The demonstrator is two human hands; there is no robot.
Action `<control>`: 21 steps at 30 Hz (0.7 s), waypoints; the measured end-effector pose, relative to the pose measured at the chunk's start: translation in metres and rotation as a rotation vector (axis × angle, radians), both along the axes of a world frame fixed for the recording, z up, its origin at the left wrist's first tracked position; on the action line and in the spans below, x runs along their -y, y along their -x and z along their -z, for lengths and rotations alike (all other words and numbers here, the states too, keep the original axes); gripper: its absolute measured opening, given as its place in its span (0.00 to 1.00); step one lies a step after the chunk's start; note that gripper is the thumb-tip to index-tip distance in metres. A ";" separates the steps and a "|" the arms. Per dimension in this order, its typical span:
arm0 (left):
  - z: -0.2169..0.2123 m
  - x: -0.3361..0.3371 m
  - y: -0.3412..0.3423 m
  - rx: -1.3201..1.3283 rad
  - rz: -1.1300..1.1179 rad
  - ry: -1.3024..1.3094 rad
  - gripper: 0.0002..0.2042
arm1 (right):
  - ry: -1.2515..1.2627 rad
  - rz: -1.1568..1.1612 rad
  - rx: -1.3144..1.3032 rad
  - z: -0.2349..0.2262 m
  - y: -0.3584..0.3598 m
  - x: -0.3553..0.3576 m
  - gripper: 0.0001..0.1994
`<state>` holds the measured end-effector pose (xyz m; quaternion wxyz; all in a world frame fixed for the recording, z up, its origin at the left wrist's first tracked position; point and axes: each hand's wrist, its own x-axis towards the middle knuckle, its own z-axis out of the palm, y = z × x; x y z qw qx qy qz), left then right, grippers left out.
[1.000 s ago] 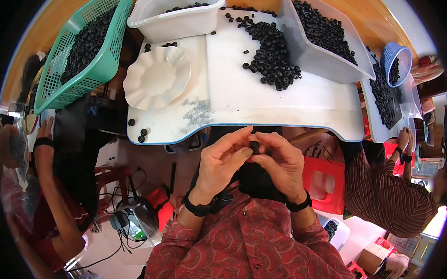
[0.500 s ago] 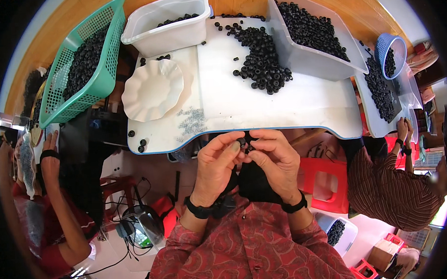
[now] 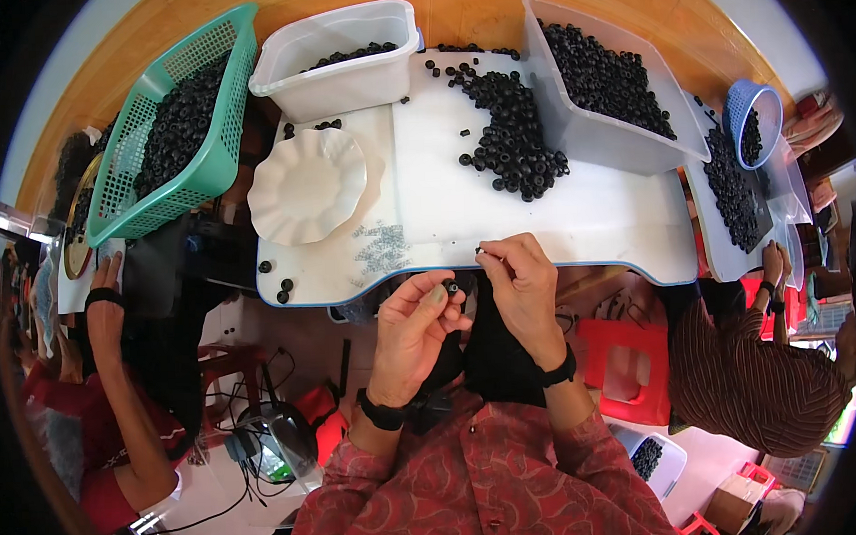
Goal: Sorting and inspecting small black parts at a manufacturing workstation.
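Just in front of the table's near edge, my left hand (image 3: 413,332) pinches a small black round part with a hole (image 3: 450,286) between thumb and fingertips. My right hand (image 3: 523,297) is a little apart from it, farther forward, over the table's blue edge. Its thumb and forefinger are pressed together on a tiny dark bit (image 3: 479,251), too small to name. Beyond both hands, a loose pile of similar black parts (image 3: 508,142) lies on the white tabletop (image 3: 445,206).
A grey bin (image 3: 602,134) of black parts stands back right, a white tub (image 3: 346,86) and green basket (image 3: 221,157) back left. The scalloped plate (image 3: 307,187) lies left. Co-workers' hands show at left (image 3: 103,288) and right (image 3: 775,265). A red stool (image 3: 631,402) stands at right.
My hands were together on the black part; now they are apart. My right hand has moved forward to the table edge, while my left keeps the part. The view has shifted slightly.
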<state>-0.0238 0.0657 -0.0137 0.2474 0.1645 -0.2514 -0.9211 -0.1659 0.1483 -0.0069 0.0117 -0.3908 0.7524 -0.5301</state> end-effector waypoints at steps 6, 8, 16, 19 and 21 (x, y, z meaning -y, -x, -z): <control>0.008 0.006 -0.003 0.023 -0.035 0.017 0.10 | -0.200 0.101 -0.286 0.019 0.017 0.012 0.06; 0.010 0.006 -0.004 0.026 -0.038 0.008 0.10 | -0.201 0.122 -0.258 0.021 0.015 0.009 0.06; 0.014 0.003 -0.005 0.084 -0.077 0.089 0.10 | 0.074 -0.155 0.295 -0.003 -0.027 -0.013 0.08; 0.013 0.000 -0.005 0.080 -0.092 0.114 0.09 | 0.186 -0.241 0.581 -0.003 -0.042 -0.010 0.06; 0.013 -0.001 -0.006 0.086 -0.091 0.118 0.09 | 0.163 -0.248 0.539 -0.003 -0.042 -0.010 0.06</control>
